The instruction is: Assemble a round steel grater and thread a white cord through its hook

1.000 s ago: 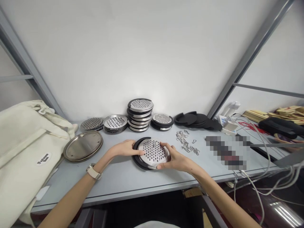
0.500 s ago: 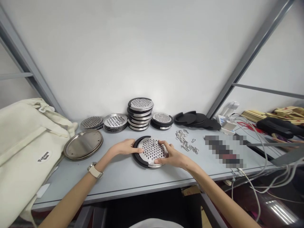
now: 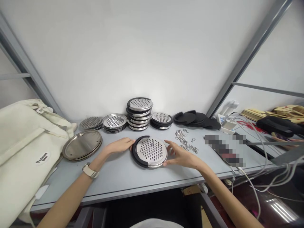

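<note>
A round metal grater (image 3: 152,151) with a black curved rim on its left side lies flat on the table before me. My left hand (image 3: 120,145) rests by the black rim, fingers stretched out and the tips at its edge; part of the fingers is hidden. At the grater's right edge is my right hand (image 3: 181,155), thumb and fingers spread apart, the tips at or close to the metal. Just right of it lies a heap of small metal clips (image 3: 182,139).
Behind stand a tall stack of rimmed graters (image 3: 140,104), a shorter stack (image 3: 161,117) and bare grater discs (image 3: 115,121). Metal plates (image 3: 82,145) lie left, beside a cream bag (image 3: 21,142). Black holders (image 3: 186,118) and white cables (image 3: 254,193) are on the right.
Both hands have loosened from the grater: the right has moved off its top to the right, and the left thumb has left the perforated face. The grater stays nearly in place.
</note>
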Available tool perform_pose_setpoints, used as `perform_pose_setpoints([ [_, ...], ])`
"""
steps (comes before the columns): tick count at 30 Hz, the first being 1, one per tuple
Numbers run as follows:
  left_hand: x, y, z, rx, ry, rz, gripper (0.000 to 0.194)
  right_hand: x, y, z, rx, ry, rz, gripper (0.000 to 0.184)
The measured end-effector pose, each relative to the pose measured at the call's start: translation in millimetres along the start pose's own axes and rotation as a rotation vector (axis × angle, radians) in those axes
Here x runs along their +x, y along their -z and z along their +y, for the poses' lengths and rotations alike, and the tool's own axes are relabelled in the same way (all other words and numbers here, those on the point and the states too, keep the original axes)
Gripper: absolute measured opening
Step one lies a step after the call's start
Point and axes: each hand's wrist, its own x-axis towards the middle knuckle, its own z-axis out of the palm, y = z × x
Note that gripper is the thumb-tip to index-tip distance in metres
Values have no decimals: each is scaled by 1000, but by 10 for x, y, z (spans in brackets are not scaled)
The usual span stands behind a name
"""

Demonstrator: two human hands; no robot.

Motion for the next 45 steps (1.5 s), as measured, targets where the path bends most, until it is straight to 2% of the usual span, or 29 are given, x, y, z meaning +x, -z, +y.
perform_pose_setpoints([
  [4, 55, -22, -102, -7, 65, -60, 40, 29, -52, -1, 8, 85, 58, 83],
  [8, 87, -60, -135, -34, 91, -104, 42, 82, -163, -1, 88, 118, 121, 76],
  [10, 87, -69, -111, -10, 67, -94, 43, 105, -209, 11, 114, 126, 146, 73],
  [13, 81, -79, -59, 37, 11, -19, 42, 135, -242, 31, 131, 129, 171, 70],
  [17, 71, -90, -41, 51, -7, 51, 41, 146, -238, 58, 144, 151, 173, 70],
  [21, 54, -89, -58, 40, 66, -34, 45, 59, -254, 87, 99, 182, 170, 76],
  [23, 42, -87, -54, 29, 94, -53, 47, -18, -298, 86, 16, 192, 209, 82],
  [26, 28, -89, -51, 2, 75, -32, 47, -115, -401, 53, -182, 235, 334, 92],
  [29, 32, -106, -74, -92, 105, -62, 47, -125, -500, 10, -376, 343, 424, 93],
  [35, 36, -109, -51, -327, 112, -187, 51, 3, -538, -2, -645, 764, 512, 37],
  [38, 9, -71, 14, -437, 112, -226, 49, 45, -450, -17, -707, 882, 592, 29],
  [42, -19, -23, 58, -503, 106, -204, 50, 133, -238, -60, -596, 859, 683, 21],
  [45, -14, 4, 64, -543, 102, -152, 48, 229, -87, -80, -409, 644, 758, 21],
])
